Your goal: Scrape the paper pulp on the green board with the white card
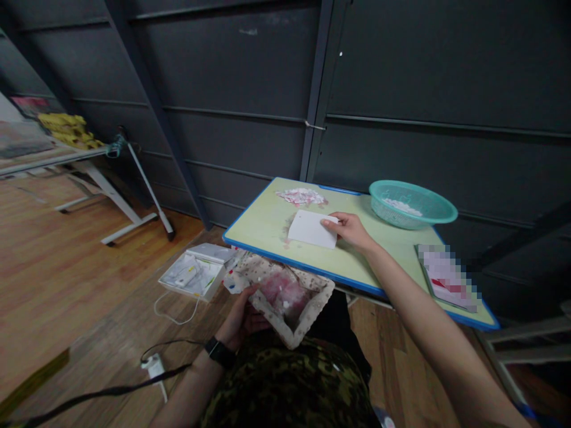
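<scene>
My right hand [350,230] pinches the right edge of a flat white card [313,229] between thumb and fingers. The card is over the pale yellow table [263,229]; whether it touches the surface I cannot tell. Below the table's front edge, my left hand [250,312] grips the left side of a stained, off-white shallow tray [292,337]. Pink and grey smears and small white bits lie inside this tilted tray. Behind the card, a pile of crumpled white and pink scraps [301,196] rests on the tabletop.
A green plastic basket [413,205] with white pieces inside stands at the table's back right. Near the right corner lies a pixelated flat object [446,276]. On the floor are an open white box [194,270], cables and a white power strip [155,368]. A dark panel wall [241,77] rises behind.
</scene>
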{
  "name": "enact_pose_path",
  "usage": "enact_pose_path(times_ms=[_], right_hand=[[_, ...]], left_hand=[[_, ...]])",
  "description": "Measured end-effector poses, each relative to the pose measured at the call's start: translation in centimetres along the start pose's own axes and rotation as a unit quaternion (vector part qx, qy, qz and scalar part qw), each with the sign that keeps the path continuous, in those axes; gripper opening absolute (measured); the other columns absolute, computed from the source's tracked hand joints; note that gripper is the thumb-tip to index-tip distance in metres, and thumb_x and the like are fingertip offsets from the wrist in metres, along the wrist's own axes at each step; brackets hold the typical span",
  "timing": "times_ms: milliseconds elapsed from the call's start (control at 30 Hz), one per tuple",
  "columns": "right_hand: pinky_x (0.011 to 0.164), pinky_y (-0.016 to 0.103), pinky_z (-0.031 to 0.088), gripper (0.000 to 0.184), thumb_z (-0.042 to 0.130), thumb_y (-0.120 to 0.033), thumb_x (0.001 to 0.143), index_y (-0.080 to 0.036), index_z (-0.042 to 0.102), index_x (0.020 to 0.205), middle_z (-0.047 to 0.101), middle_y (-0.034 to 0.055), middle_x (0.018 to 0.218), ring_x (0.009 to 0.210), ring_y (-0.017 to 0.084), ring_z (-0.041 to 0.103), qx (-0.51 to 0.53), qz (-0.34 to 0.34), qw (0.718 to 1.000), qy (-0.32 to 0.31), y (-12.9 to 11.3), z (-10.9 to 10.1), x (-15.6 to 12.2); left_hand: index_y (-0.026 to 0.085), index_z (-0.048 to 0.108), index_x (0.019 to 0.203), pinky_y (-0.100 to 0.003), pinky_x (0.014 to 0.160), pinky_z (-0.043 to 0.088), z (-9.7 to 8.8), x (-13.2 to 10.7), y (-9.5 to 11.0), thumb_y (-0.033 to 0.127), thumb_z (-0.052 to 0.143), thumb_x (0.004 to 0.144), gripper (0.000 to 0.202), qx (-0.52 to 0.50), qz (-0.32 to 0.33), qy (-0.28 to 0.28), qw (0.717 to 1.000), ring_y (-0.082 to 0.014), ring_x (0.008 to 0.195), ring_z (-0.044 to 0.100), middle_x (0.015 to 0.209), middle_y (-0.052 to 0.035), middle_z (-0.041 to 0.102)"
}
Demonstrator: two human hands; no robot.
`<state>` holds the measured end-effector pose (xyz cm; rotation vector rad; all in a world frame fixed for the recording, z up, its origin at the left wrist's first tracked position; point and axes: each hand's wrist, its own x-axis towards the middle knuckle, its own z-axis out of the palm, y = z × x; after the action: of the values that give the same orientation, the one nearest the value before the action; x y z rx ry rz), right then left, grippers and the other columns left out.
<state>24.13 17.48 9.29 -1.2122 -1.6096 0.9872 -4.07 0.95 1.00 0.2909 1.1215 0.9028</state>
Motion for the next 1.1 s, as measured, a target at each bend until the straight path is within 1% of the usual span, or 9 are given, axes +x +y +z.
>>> enact_pose_path(times_ms=[133,300,500,633,700,800,867,967,1100], right_hand=[[0.046,0.025,0.032,0.053,0.072,-0.062,0.059,-0.013,0.067,0.079,0.06,0.0029,0.063,0.054,0.013,0.048,0.004,-0.007,1.0,0.027,0.0,-0.1,0.0],[0.047,0.024,0.033,0.051,0.072,-0.062,0.061,-0.013,0.066,0.078,0.058,0.0019,0.062,0.054,0.011,0.045,0.001,-0.003,1.0,-0.019,0.2,-0.1,0.0],[0.048,0.024,0.032,0.05,0.072,-0.061,0.062,-0.014,0.066,0.077,0.057,0.0004,0.062,0.053,0.01,0.044,0.01,0.003,0.999,-0.041,0.2,0.0,-0.2],[0.047,0.024,0.03,0.05,0.074,-0.06,0.06,-0.013,0.065,0.077,0.056,0.0,0.06,0.052,0.01,0.043,0.029,0.016,0.997,-0.068,-0.1,0.0,-0.4],[0.047,0.024,0.029,0.049,0.074,-0.059,0.06,-0.014,0.064,0.077,0.056,0.0005,0.061,0.053,0.01,0.044,0.041,0.019,0.998,-0.046,-0.2,-0.3,-0.3],[0.047,0.025,0.029,0.048,0.073,-0.058,0.06,-0.014,0.063,0.075,0.057,0.0013,0.061,0.053,0.011,0.044,0.026,0.016,0.999,0.009,-0.3,-1.0,-0.1],[0.047,0.025,0.028,0.047,0.073,-0.058,0.06,-0.014,0.062,0.072,0.055,0.0009,0.059,0.052,0.011,0.043,0.005,0.012,1.0,0.016,-0.2,-1.4,0.0],[0.046,0.025,0.027,0.045,0.073,-0.057,0.06,-0.014,0.06,0.067,0.051,-0.001,0.055,0.05,0.01,0.041,-0.015,0.013,0.999,-0.027,-0.1,-1.5,-0.1],[0.047,0.024,0.028,0.045,0.074,-0.056,0.06,-0.014,0.061,0.068,0.051,-0.0016,0.055,0.051,0.009,0.041,-0.002,0.024,0.996,-0.087,-0.2,-1.0,-0.4]], left_hand=[[0.017,0.065,0.076,-0.035,0.061,0.059,-0.1,0.1,-0.1,0.046,0.059,0.082,0.03,-0.006,0.001,0.0,1.0,-0.0213,0.059,0.069,0.064,-0.0051,0.071],[0.016,0.065,0.077,-0.035,0.063,0.059,-0.2,0.2,-0.1,0.046,0.057,0.083,0.031,0.004,0.003,0.009,1.0,-0.0222,0.061,0.07,0.066,-0.0067,0.072],[0.016,0.066,0.081,-0.036,0.07,0.058,-0.2,0.1,-0.1,0.047,0.052,0.085,0.034,0.019,0.002,-0.001,1.0,-0.0258,0.072,0.072,0.071,-0.0096,0.073],[0.016,0.066,0.082,-0.036,0.068,0.058,-0.1,0.1,-0.1,0.046,0.056,0.083,0.032,0.01,0.002,0.008,1.0,-0.0226,0.063,0.07,0.067,-0.0069,0.071],[0.017,0.065,0.081,-0.036,0.064,0.058,-0.2,0.2,-0.1,0.047,0.059,0.081,0.031,0.005,0.0,0.005,1.0,-0.0219,0.06,0.069,0.067,-0.0069,0.071],[0.018,0.065,0.081,-0.036,0.063,0.059,-0.3,0.3,-0.2,0.047,0.059,0.081,0.03,0.003,0.003,-0.001,1.0,-0.0224,0.061,0.069,0.067,-0.0073,0.072],[0.017,0.066,0.081,-0.037,0.063,0.059,-0.4,0.5,-0.3,0.046,0.059,0.081,0.03,0.002,0.005,-0.003,1.0,-0.0228,0.061,0.069,0.068,-0.0075,0.072],[0.017,0.066,0.078,-0.037,0.062,0.059,-0.4,0.5,-0.2,0.047,0.059,0.081,0.031,0.003,0.006,-0.002,1.0,-0.0224,0.059,0.069,0.068,-0.0077,0.072],[0.016,0.066,0.075,-0.035,0.064,0.059,-0.2,0.3,-0.2,0.048,0.055,0.083,0.035,0.01,0.001,0.0,1.0,-0.0226,0.061,0.07,0.067,-0.0083,0.072]])
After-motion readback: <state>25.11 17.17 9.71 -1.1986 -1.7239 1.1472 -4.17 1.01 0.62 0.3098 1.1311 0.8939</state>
